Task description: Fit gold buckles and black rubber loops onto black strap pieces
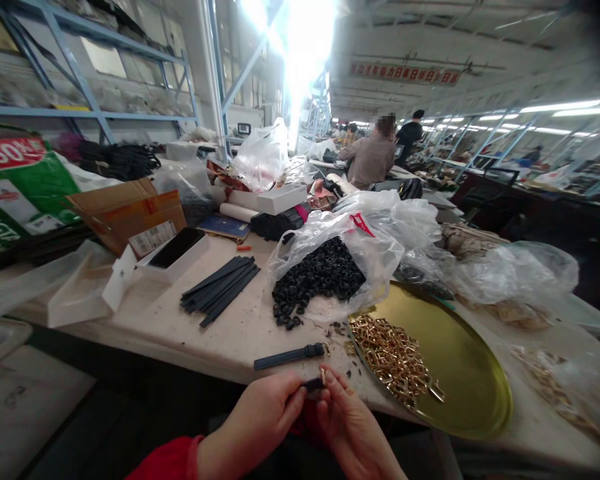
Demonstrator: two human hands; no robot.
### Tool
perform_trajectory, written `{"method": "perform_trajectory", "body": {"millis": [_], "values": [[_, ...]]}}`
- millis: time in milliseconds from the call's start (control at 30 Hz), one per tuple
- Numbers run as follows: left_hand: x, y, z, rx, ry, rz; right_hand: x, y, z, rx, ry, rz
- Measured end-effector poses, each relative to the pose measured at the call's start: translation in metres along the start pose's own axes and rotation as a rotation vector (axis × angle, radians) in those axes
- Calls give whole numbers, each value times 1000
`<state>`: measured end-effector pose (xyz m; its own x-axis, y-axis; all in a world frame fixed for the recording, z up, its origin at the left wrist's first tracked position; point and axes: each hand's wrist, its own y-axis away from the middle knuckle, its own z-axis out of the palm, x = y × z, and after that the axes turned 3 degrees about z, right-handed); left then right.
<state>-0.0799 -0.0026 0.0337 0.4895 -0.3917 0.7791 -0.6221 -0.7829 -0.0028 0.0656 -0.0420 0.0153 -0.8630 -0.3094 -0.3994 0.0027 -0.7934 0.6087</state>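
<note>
At the table's front edge my left hand (263, 413) is closed on a short dark strap (311, 385), most of it hidden by the fingers. My right hand (347, 410) pinches a gold buckle (323, 375) at the strap's end. Just beyond my hands lies another dark strap (285, 359) with a gold buckle on its right end. Many gold buckles (390, 357) are heaped on the left side of a round gold tray (465, 353). Small black loops (320, 273) spill from an open plastic bag (380, 243). Several loose black straps (220, 288) lie stacked to the left.
Left on the table (155, 333) stand a white box (177, 260) holding a dark flat thing and an open cardboard box (130, 213). Clear bags (515, 273) crowd the right. Blue shelving (80, 113) lines the left wall. A person (373, 160) sits farther back.
</note>
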Motion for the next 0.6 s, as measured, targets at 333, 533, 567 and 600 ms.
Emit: {"method": "perform_trajectory", "body": {"millis": [333, 533, 567, 600], "values": [[12, -6, 6, -55, 141, -65, 9, -3, 2, 7, 136, -192], [1, -10, 7, -65, 460, -158, 10, -12, 0, -49, 262, -209], [-3, -10, 9, -68, 533, -183, 12, -14, -3, -64, 295, -229], [-6, -11, 11, -70, 593, -212, 13, -16, -5, -69, 321, -253]]}}
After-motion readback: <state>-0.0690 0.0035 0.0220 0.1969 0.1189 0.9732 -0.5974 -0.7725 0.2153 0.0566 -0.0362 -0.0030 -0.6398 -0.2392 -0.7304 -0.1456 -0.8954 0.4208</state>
